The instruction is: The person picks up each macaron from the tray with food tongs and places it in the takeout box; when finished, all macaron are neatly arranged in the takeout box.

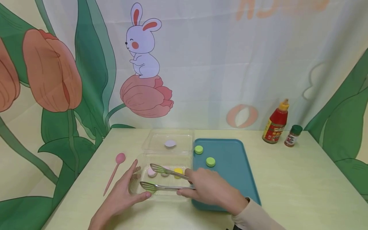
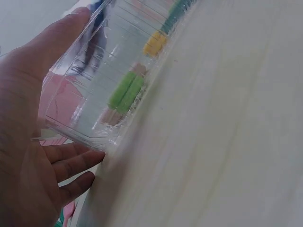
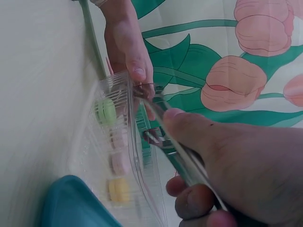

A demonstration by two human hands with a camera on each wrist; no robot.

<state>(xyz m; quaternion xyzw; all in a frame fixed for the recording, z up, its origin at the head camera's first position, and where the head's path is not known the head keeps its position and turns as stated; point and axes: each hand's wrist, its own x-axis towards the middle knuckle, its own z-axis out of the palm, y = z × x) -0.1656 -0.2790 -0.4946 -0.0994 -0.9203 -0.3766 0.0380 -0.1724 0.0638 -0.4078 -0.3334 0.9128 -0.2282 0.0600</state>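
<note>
My right hand [image 1: 211, 185] holds metal tongs [image 1: 172, 187], their slotted tips spread apart above an opened clear plastic box [image 1: 172, 198]. No macaron is visible between the tips. Inside the box are a pink macaron [image 1: 151, 172], another pinkish one partly behind the tongs, a yellow macaron [image 1: 178, 172] and a green macaron [image 3: 108, 112]. From above, the tongs mostly hide the green one. My left hand [image 1: 122, 191] holds the box's left end, thumb at the near side and fingers around the far corner. Two green macarons [image 1: 210, 162] lie on a blue tray [image 1: 230, 182].
The box's lid [image 1: 156, 140] lies folded back, with a pale oval sticker on it. A pink spoon [image 1: 115, 171] is at the left. At the back right stand a red sauce bottle [image 1: 275, 125] and a small green-capped jar [image 1: 293, 135]. A printed curtain [image 1: 201, 64] hangs behind the table.
</note>
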